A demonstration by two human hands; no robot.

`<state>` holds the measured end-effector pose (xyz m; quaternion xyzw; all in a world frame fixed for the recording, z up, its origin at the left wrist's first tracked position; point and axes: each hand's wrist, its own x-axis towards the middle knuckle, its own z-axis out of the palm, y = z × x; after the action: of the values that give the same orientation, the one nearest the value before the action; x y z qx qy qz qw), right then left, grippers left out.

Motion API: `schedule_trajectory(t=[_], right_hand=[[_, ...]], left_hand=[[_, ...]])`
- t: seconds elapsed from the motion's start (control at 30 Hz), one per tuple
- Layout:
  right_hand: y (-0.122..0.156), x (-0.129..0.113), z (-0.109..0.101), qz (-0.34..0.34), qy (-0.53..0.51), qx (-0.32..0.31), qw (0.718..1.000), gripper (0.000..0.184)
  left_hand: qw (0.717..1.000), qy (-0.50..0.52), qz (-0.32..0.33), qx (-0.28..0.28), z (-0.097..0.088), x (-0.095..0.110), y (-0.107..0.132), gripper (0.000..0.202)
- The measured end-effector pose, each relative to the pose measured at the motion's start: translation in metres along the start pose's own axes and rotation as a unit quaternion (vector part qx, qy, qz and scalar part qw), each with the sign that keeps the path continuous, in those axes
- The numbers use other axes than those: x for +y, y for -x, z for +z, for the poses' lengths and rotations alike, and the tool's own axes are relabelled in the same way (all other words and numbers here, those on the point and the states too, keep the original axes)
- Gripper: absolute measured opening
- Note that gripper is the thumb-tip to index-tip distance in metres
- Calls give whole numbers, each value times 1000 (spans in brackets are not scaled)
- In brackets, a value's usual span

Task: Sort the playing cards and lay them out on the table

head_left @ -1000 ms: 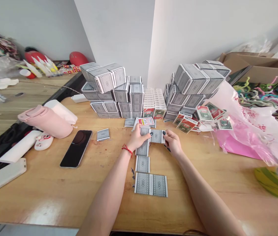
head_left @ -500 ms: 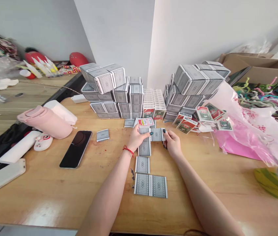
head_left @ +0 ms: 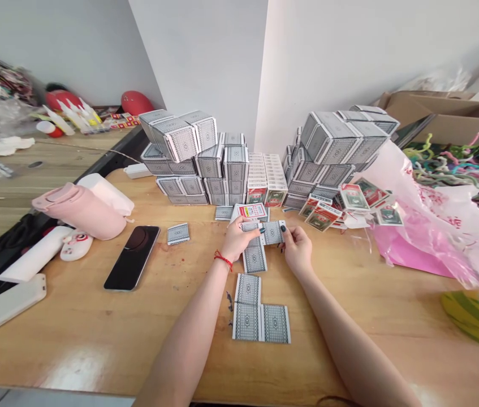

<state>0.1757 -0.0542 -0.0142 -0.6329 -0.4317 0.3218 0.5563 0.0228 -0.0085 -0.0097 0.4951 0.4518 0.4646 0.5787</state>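
We see the left hand [head_left: 236,242] and the right hand [head_left: 297,250] meeting over the far middle of the table [head_left: 95,328]. Both are clamped on a pair of card packs [head_left: 270,232] lying side by side, the left hand gripping the left end and the right hand the right end, with dark nails showing on the top face. A third pack [head_left: 255,258] lies just below the pair, between the two wrists.

Compared with a second ago, we find the third pack tilted and drawn up toward the hands, and a gap has opened between it and the packs left on the table [head_left: 260,322], which have not moved.

We cannot tell whether the third pack is joined to the pair or only touches it. The palms hide the undersides of the pair, and both forearms are cut off at the lower edge.
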Motion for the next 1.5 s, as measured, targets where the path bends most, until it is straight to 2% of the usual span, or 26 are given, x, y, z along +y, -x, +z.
schedule_trajectory(t=[0.13, 0.23, 0.3, 0.33, 0.4, 0.47, 0.5, 0.57, 0.63, 0.73, 0.9, 1.1, 1.27, 1.5], right_hand=[[-1, 2, 0, 9, 2, 33, 999, 31], [-3, 0, -1, 17, -19, 32, 999, 28], [-4, -1, -2, 17, -40, 28, 999, 27], [-5, -1, -3, 17, -52, 28, 998, 26], [-7, 0, -4, 19, -76, 30, 997, 26], [-8, 1, -5, 27, -98, 31, 994, 26], [-8, 1, -5, 34, -106, 29, 993, 26], [-8, 1, -5, 46, -116, 26, 992, 27], [-7, 0, -4, 57, -125, 24, 990, 27], [-7, -2, -3, 62, -132, 19, 989, 28], [-5, -6, -2, 59, -132, 14, 989, 30], [-3, -7, -1, 65, -125, -16, 990, 29], [-4, -3, 0, 38, -109, -11, 993, 30], [-3, 0, 2, 29, -106, -4, 994, 30]], left_hand=[[1000, -15, -2, -5, 2, -1, 1, 36], [1000, -25, -2, 6, 1, 1, 1, 37], [1000, -2, -11, -7, 0, 4, 2, 37], [999, 23, -21, -28, -1, 7, 3, 37], [987, 103, -55, -107, -3, 14, 8, 39], [954, 187, -101, -211, -3, 22, 14, 44], [936, 223, -117, -246, -2, 26, 17, 47], [909, 282, -137, -275, 0, 34, 22, 59], [893, 318, -153, -278, 2, 39, 25, 70], [887, 330, -175, -271, 4, 43, 24, 75], [887, 329, -191, -263, 3, 41, 21, 72], [869, 359, -212, -265, 4, 34, 18, 63], [874, 340, -224, -264, 6, 35, 18, 56], [885, 320, -220, -257, 6, 37, 19, 57]])
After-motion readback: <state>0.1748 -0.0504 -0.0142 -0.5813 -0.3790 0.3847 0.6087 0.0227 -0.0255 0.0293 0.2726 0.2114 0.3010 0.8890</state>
